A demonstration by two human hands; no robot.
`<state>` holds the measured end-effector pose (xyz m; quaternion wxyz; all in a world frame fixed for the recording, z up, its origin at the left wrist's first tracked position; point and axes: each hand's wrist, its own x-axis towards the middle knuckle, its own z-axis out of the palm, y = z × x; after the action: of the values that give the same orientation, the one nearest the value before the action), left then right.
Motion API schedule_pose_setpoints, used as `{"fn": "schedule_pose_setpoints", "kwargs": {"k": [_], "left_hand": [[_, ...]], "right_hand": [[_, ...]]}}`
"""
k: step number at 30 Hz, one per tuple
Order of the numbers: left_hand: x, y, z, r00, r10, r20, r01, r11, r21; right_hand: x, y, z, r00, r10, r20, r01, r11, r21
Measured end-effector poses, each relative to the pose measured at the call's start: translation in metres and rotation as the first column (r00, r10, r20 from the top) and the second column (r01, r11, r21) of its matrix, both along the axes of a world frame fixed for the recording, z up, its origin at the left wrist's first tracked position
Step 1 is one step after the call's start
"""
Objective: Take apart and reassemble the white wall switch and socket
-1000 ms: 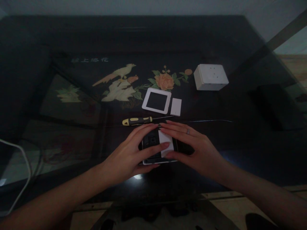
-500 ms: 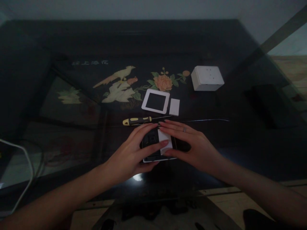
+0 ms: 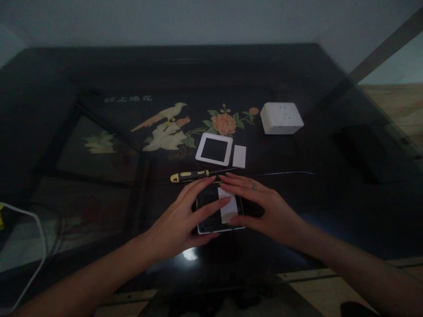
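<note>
Close to the table's front edge, a wall switch body with a dark inside and a white rim lies between my hands. My left hand grips it from the left, with one finger laid over a white switch rocker on its right half. My right hand holds the right side, its thumb near the rocker's lower edge and its fingers along the far edge. Just beyond sit a white square frame and a second white rocker. A yellow and black screwdriver lies right above my fingertips.
A white box-shaped stack with socket holes on top stands at the back right. The glossy dark table bears a bird and flower picture. A thin wire runs to the right, and a white cable hangs at the left.
The view has tilted up slightly, so everything sits lower. Both hands keep their hold; the rocker's lower end shows more fully and looks flatter against the switch body.
</note>
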<state>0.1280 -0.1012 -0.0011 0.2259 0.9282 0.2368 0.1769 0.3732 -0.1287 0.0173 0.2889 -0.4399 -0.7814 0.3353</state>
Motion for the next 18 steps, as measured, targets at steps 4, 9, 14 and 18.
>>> {"fn": "schedule_pose_setpoints", "kwargs": {"k": [4,9,14,18], "left_hand": [[0.0011,0.0014,-0.0005,1.000,0.003,-0.003,-0.003,1.000,-0.005],[0.0014,0.0012,-0.0017,1.000,0.014,-0.008,-0.014,1.000,-0.018],[0.0001,0.0013,-0.0019,1.000,0.017,-0.006,-0.017,1.000,-0.008],[0.0007,0.0010,-0.0035,1.000,0.013,0.003,-0.013,1.000,-0.010]], "right_hand": [[-0.0004,0.0000,-0.0012,1.000,0.021,0.015,-0.021,1.000,0.002],[0.0009,0.0021,-0.0002,0.998,0.055,0.013,-0.054,0.998,-0.033],[0.0019,0.0021,-0.0021,0.995,0.074,0.060,-0.072,0.997,-0.040],[0.0032,0.0043,-0.0021,0.994,0.096,0.054,-0.095,0.995,-0.021]]}}
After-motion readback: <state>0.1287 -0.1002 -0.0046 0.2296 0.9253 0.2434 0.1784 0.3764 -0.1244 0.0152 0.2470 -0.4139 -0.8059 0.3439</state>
